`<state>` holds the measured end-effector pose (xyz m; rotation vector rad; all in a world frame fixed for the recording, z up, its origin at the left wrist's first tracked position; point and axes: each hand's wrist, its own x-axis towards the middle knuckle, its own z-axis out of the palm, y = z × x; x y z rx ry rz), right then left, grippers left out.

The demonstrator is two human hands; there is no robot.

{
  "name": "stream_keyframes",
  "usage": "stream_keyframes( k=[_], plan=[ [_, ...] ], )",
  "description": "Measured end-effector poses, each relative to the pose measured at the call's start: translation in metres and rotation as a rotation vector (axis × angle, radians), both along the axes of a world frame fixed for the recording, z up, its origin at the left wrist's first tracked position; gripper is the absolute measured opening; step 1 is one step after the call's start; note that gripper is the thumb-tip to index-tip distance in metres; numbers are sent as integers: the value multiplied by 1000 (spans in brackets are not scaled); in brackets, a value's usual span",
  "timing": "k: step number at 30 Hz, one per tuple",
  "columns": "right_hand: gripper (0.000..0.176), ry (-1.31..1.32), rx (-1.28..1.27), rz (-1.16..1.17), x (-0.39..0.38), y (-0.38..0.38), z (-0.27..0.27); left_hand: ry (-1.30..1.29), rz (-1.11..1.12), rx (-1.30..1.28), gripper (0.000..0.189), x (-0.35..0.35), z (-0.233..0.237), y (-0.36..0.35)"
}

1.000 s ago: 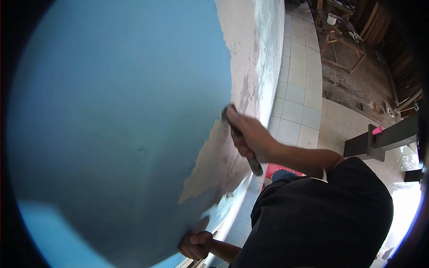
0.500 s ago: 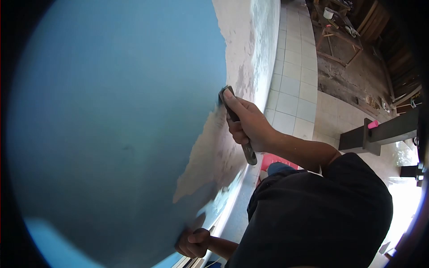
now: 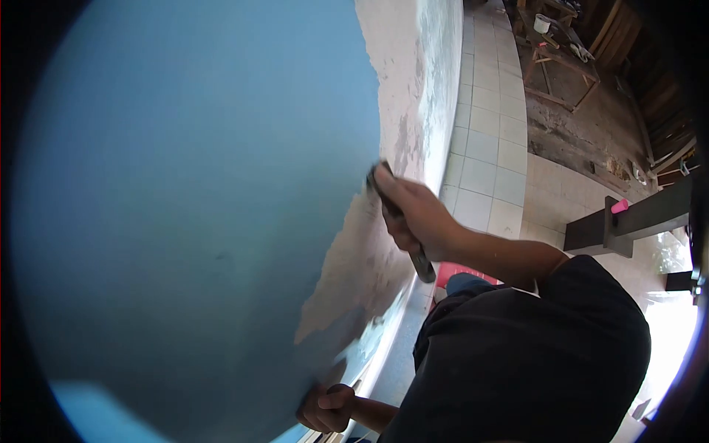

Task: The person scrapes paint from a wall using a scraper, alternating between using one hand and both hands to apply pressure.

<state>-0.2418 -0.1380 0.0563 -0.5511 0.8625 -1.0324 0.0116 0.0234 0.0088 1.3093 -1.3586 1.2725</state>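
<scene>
My right hand (image 3: 421, 218) is closed around a dark scraper (image 3: 422, 267) with a hole in its handle end. The scraper's front end is at the ragged border between blue paint and a pale bare patch on the wall (image 3: 185, 148); its blade is hidden. Its thumb lies along the upper side of the tool. Low in the view, my left hand (image 3: 327, 408) is closed with curled fingers, close to the blue wall. Whatever it may hold is hidden.
A pale tiled floor (image 3: 480, 170) runs along the wall's foot. A red plastic item (image 3: 461, 272) shows by my body. Dark posts with a pink cup (image 3: 619, 207) stand to the right. A wooden table (image 3: 557, 52) with a white container is at upper right.
My right hand with the scraper has moved slightly down the picture along the paint border. My left hand stays closed by the wall. The whole view has shifted a little.
</scene>
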Motion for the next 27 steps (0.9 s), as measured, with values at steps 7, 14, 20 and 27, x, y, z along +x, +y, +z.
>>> stream_keyframes(
  k=[7, 14, 20, 27],
  plan=[
    [48, 55, -21, 33, 7, 9, -13, 21, -34, -25, 40, 0, 2, -5],
    [46, 114, -13, 8, 12, 15, -11, -47, -25, -53, 44, 0, 6, -7],
    [49, 111, -114, -11, 1, 6, -4, 31, 48, 9, 49, 6, -3, 2],
    [45, 95, -237, 21, -8, -3, -15, -58, 25, -29, 46, 3, 3, -3]
  ],
)
